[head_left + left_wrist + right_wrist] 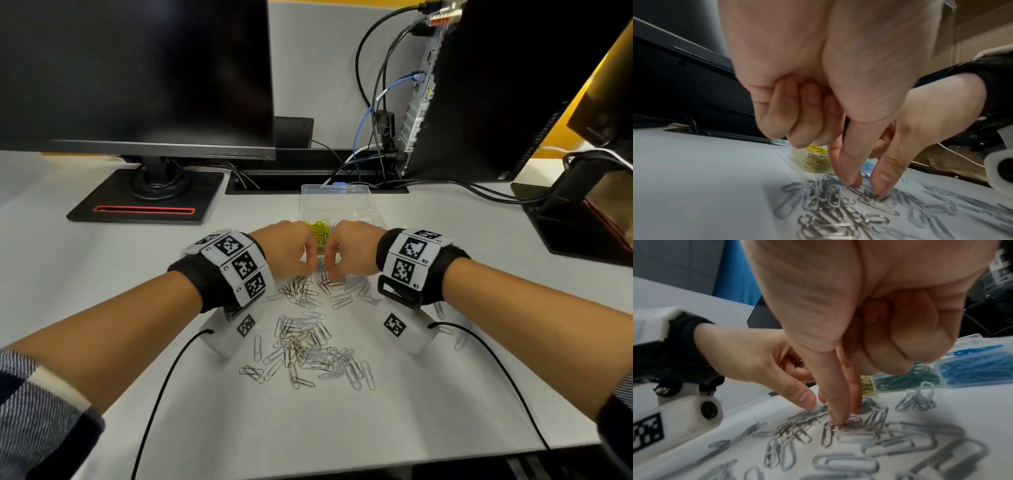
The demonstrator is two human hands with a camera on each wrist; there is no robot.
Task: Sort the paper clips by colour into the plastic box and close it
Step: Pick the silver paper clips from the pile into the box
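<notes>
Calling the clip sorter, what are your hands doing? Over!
Left hand and right hand picking at silver metal paper clips on white table. Clear plastic box open. Nothing blocking.

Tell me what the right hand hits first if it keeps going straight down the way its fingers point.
The right hand would most likely meet the silver paper clips on the desk right under its fingertips.

Both hands cover the near half of the plastic box [337, 202], so only part of the yellow clips [320, 229] shows between them. The left hand [286, 250] and right hand [347, 248] hide their own fingertips from the head view. Whether either thumb and forefinger actually pinch a paper clip [827, 436] is unclear, perhaps only touching. Clips nearest the right wrist camera blur.
</notes>
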